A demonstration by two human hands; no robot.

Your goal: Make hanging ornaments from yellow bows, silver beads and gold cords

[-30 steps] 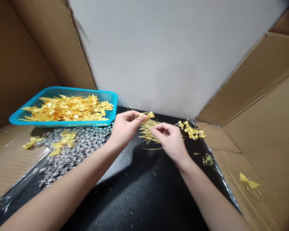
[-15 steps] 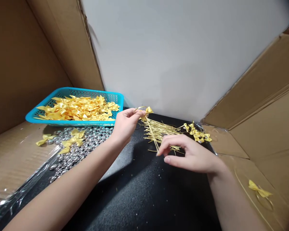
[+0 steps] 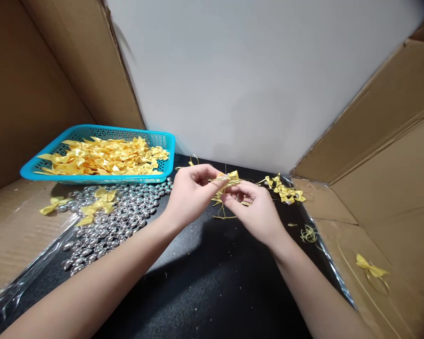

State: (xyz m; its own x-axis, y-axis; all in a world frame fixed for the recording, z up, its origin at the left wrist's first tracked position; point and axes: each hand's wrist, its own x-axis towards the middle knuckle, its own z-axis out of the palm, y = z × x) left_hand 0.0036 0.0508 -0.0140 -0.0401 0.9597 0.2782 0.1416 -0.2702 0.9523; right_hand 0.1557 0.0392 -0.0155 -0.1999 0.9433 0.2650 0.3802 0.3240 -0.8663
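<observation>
My left hand (image 3: 192, 195) is closed, with thumb and forefinger pinching a yellow ribbon bow (image 3: 234, 176) and a gold wire ring beside it. Close by on the right, my right hand (image 3: 256, 209) has its thumb and fingertips drawn together just below the bow, on the gold cord that comes from it. The fingertips partly hide the cord's end. Behind and under both hands lies a bundle of cut gold cords (image 3: 217, 200) on the black table, mostly covered by the hands.
A blue basket (image 3: 99, 178) of yellow bows stands back left. In front are many silver beads (image 3: 109, 226) with several bows on them. Finished-looking bows (image 3: 286, 193) and a tangle of cord (image 3: 308, 234) lie right. A bow with a ring (image 3: 371, 269) rests on cardboard.
My right hand has moved up and left from the stretched-out cord to the bow. My left hand has shifted slightly right and down with the bow, and the view has turned a little.
</observation>
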